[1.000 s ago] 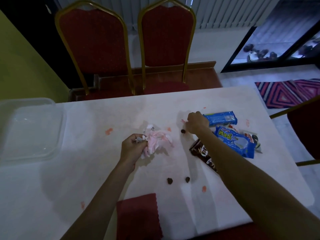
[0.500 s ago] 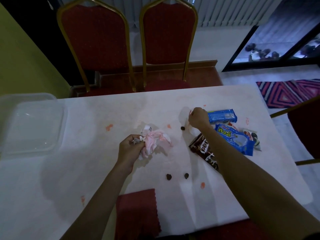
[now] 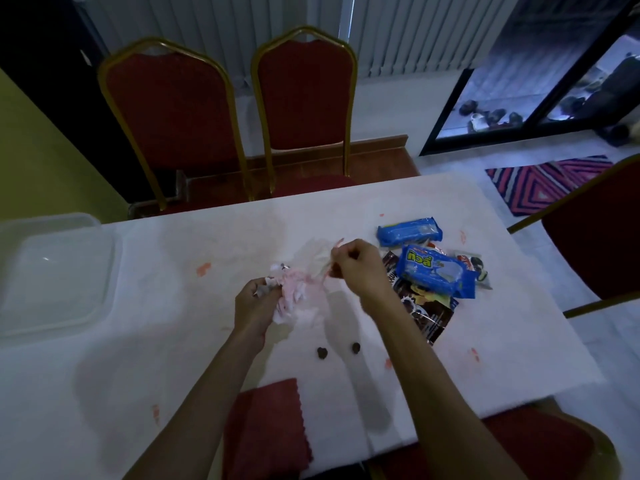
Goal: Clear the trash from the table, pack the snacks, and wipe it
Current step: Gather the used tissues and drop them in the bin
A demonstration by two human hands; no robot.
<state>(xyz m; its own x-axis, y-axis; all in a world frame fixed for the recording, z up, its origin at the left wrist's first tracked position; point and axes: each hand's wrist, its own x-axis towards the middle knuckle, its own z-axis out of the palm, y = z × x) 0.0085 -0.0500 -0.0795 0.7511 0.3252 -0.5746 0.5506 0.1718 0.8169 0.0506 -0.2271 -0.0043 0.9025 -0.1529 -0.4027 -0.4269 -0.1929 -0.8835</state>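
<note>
The white table (image 3: pixel 173 358) spans beneath both hands. Left of the left hand (image 3: pixel 254 308) sits a clear plastic container (image 3: pixel 59 271). Right of the right hand (image 3: pixel 360 270) lie blue snack packets (image 3: pixel 434 271), lettering unreadable. Both hands grip the pink-stained crumpled tissue (image 3: pixel 301 292); nearer than them lie two dark crumbs (image 3: pixel 339 350).

Two blue snack packs (image 3: pixel 409 231) (image 3: pixel 435 270), two dark crumbs (image 3: pixel 322 353) (image 3: pixel 355 347), one red cloth (image 3: pixel 265 429)

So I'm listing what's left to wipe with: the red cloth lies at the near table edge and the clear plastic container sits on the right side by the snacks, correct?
Not quite. In the head view the clear plastic container sits at the table's left end, far from the snack packets. The red cloth does lie at the near edge.
</note>
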